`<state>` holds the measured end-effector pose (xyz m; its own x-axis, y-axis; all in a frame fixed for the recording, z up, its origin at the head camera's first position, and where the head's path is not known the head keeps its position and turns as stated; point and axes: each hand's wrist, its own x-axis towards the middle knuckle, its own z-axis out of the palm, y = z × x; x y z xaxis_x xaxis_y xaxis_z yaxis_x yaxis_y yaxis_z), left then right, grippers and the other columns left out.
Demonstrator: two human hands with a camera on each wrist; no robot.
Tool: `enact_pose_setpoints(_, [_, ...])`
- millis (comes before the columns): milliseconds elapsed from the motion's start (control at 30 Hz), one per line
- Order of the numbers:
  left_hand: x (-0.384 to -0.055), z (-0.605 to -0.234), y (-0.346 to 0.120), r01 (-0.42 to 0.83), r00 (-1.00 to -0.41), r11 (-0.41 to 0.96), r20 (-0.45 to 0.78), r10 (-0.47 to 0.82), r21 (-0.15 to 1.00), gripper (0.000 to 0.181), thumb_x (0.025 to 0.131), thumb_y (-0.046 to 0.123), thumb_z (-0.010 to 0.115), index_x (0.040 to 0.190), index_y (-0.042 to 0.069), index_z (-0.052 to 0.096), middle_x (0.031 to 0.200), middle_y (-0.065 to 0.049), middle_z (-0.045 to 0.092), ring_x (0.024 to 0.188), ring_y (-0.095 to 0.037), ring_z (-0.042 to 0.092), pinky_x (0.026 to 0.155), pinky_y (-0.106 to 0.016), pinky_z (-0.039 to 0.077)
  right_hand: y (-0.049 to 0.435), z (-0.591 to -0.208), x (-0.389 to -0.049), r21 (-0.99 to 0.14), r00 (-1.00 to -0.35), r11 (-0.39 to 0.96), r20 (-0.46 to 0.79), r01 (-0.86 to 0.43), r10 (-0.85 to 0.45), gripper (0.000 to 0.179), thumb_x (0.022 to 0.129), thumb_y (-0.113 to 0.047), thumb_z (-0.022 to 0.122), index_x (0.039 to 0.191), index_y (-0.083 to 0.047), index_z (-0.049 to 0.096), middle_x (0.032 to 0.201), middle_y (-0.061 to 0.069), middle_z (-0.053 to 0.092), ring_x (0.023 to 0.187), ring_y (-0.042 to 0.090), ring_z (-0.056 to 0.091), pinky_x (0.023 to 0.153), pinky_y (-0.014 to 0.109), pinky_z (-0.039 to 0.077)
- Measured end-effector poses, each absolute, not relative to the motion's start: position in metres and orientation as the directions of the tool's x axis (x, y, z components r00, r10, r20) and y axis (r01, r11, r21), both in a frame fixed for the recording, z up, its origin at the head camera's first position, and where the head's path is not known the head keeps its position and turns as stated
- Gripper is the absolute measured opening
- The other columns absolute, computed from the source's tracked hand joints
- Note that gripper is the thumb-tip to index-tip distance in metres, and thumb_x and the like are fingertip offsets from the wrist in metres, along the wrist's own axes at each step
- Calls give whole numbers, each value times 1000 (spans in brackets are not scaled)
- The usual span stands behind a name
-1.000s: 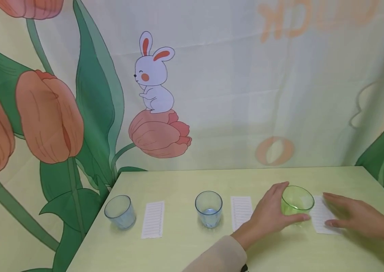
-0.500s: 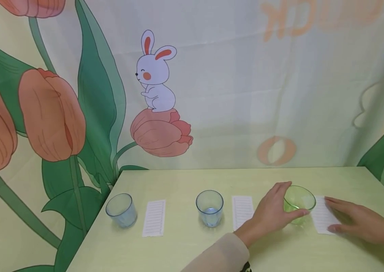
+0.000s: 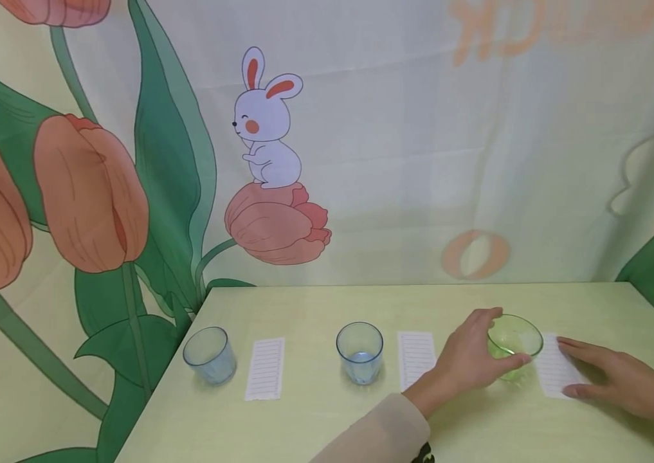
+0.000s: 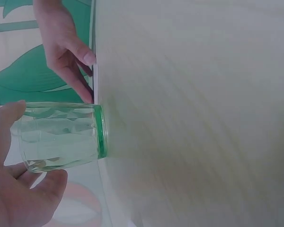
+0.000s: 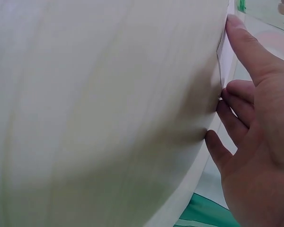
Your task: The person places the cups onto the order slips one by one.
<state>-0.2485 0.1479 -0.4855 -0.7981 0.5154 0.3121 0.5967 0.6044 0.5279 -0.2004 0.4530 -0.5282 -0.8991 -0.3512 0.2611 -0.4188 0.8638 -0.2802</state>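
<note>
My left hand (image 3: 465, 360) grips a clear green glass (image 3: 513, 341), thumb on the near side and fingers round the far side. In the left wrist view the glass (image 4: 61, 137) has its thick green base right at the tabletop. On the right, my right hand (image 3: 622, 379) rests its thumb and fingertips on a lined white paper slip (image 3: 555, 368) beside the glass. Its fingers are spread and lightly bent in the right wrist view, thumb at the slip's edge.
A blue glass (image 3: 359, 357) stands mid-table, and another bluish glass (image 3: 211, 359) at the left. Two more lined slips lie nearby, one left (image 3: 265, 370), one partly behind my left forearm (image 3: 416, 357). A printed curtain (image 3: 390, 161) hangs behind the pale table (image 3: 315, 424).
The head view has shifted slightly, moving everything a little right in the picture. My left hand stays on the green glass, and my right hand stays on the paper slip.
</note>
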Motion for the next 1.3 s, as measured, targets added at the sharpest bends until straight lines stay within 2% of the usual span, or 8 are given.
enact_pose_setpoints(133, [-248,-485,149,596,-800,616,317,509,515,81,94,63,73,158,23,45,153,14,50,134,-4,55,104,-18,47,454,-528,-200,-291,-903,863,253,-413,-347,90,82,-44,90,155,-7,54,147,24,60,132,-22,19,95,-7,5])
enact_pose_setpoints(233, [-247,-483,148,599,-799,618,320,510,509,81,93,63,73,157,23,46,152,14,51,132,-4,56,104,-17,47,454,-528,-200,-291,-909,868,233,-403,-344,90,82,-45,90,155,-7,53,148,24,59,136,-15,25,95,-7,4])
enact_pose_setpoints(400, [-247,-479,148,594,-802,622,315,508,510,81,93,63,74,157,23,46,151,14,52,131,-4,57,103,-17,47,455,-522,-203,-281,-919,878,181,-389,-349,92,82,-49,89,155,-6,54,150,22,58,140,23,49,97,-5,9])
enact_pose_setpoints(467, [-247,-479,148,590,-805,625,311,506,510,81,93,63,74,157,23,46,151,14,51,130,-4,57,102,-17,47,455,-521,-204,-280,-923,880,159,-383,-351,92,82,-51,87,155,-7,54,152,20,57,137,32,53,96,-5,10])
enact_pose_setpoints(700, [-246,-479,148,583,-810,628,302,504,516,81,92,62,75,157,23,46,151,14,51,129,-5,58,101,-16,48,458,-522,-204,-311,-924,871,135,-381,-357,91,85,-54,84,157,-9,51,157,15,52,140,-5,33,95,-6,5])
enact_pose_setpoints(967, [-246,-479,150,586,-806,620,301,509,521,81,92,62,75,157,23,46,150,14,52,127,-4,59,100,-16,48,459,-522,-202,-319,-928,872,143,-372,-343,92,85,-52,85,160,-13,49,154,21,55,140,-3,35,95,-6,6])
enact_pose_setpoints(1200, [-250,-475,148,567,-817,623,271,510,539,86,89,65,78,157,22,47,147,13,55,121,0,59,97,-15,49,459,-523,-201,-357,-917,845,177,-399,-358,91,86,-45,87,161,-13,46,159,14,48,132,-23,15,96,-7,6])
enact_pose_setpoints(1300, [-251,-476,148,564,-816,615,259,517,551,88,87,65,80,156,21,48,147,12,56,126,-1,57,101,-16,47,459,-524,-200,-364,-916,841,176,-400,-360,90,87,-44,87,161,-13,46,158,18,50,132,-23,15,96,-6,6])
